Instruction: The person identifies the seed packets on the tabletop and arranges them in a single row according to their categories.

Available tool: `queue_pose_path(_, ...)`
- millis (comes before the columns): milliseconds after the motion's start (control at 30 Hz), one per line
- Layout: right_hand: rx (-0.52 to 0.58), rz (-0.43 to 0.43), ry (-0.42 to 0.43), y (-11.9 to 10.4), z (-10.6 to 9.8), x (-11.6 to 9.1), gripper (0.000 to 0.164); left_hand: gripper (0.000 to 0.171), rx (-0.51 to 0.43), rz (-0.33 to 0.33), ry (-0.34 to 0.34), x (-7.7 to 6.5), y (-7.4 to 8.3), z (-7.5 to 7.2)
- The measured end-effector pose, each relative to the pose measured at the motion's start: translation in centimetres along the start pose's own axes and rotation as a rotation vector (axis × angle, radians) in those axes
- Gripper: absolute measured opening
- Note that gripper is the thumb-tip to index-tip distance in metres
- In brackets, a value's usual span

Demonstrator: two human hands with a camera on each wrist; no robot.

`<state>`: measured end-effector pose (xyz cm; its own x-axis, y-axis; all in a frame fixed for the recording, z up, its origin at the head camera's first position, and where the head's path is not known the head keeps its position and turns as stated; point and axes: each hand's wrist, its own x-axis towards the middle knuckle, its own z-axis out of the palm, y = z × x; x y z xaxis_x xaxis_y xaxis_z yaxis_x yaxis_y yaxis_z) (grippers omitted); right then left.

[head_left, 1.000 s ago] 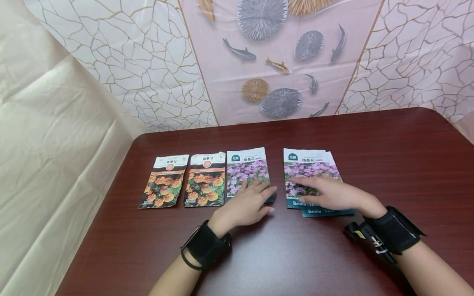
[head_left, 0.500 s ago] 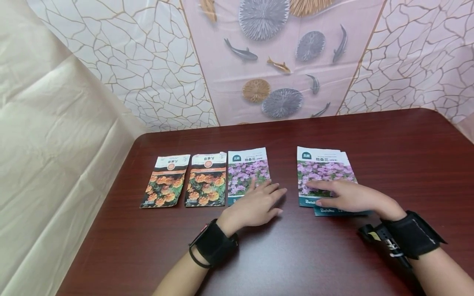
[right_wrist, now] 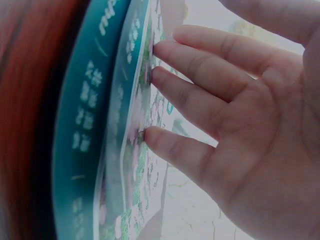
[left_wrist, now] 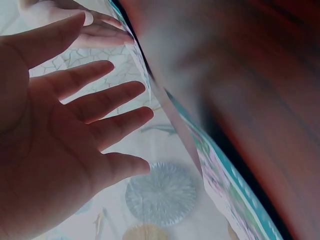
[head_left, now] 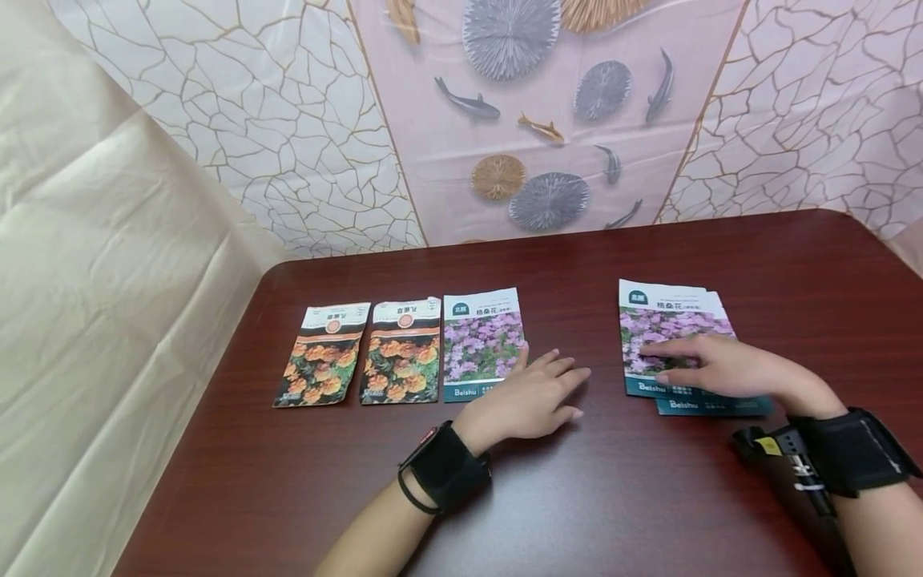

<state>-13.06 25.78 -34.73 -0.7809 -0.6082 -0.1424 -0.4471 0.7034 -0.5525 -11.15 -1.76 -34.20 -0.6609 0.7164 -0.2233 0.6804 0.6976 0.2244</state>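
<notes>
Two overlapping seed packets with purple flowers and teal bottoms lie at the right in the head view, the upper packet (head_left: 634, 327) partly covering the lower packet (head_left: 710, 407). My right hand (head_left: 728, 369) presses its fingertips on the upper one, fingers extended, as the right wrist view also shows at the packet face (right_wrist: 142, 150). My left hand (head_left: 530, 401) is spread palm down low over the table, its little finger by the lower right corner of a third purple-flower packet (head_left: 476, 340). Nothing is between the spread left fingers (left_wrist: 107, 105) in the left wrist view.
Two marigold seed packets, one at far left (head_left: 317, 361) and one beside it (head_left: 400, 361), continue the row on the dark red table (head_left: 577, 513). A patterned cloth (head_left: 548, 96) hangs behind the table's far edge, a beige sheet (head_left: 108, 320) at left.
My right hand has slid the two overlapping packets to the right, away from the single purple-flower packet. My left hand has shifted right, uncovering most of that packet.
</notes>
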Motion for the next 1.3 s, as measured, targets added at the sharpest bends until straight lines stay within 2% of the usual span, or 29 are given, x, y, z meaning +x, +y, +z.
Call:
queue_pose_path(167,-0.015,0.013,0.025,0.7,-0.5,-0.6,0.04,0.053,-0.01,0.013,0.0,1.2,0.5,0.1)
queue_pose_path(300,-0.044,0.04,0.096,1.0,-0.9,-0.9,0.04,0.053,-0.011,0.02,0.013,1.8,0.8,0.2)
queue_pose_path(500,-0.032,0.193,0.194,1.3,-1.9,-1.3,0.047,0.053,-0.019,0.022,0.027,2.2,1.0,0.2)
queue_pose_path(633,-0.028,0.304,0.259,1.8,-2.3,-1.4,0.049,0.053,-0.06,0.002,0.041,2.4,1.1,0.2)
queue_pose_path(733,-0.044,0.394,0.279,2.3,-2.6,-1.6,0.054,0.054,-0.139,-0.013,0.047,2.6,1.2,0.1)
queue_pose_path(833,-0.064,0.48,0.259,2.6,-2.7,-1.8,0.065,0.055,-0.229,-0.016,0.046,2.7,1.3,-0.1)
queue_pose_path(1000,-0.056,0.553,0.198,2.8,-2.6,-1.9,0.078,0.056,-0.306,0.005,0.046,3.0,1.5,-0.3)
queue_pose_path(1167,0.02,0.604,0.157,2.8,-2.2,-1.7,0.076,0.057,-0.416,0.013,0.042,3.3,1.6,-0.2)
queue_pose_path(1300,0.058,0.633,0.151,3.0,-1.9,-1.7,0.068,0.056,-0.622,-0.024,0.026,3.7,1.9,-0.1)
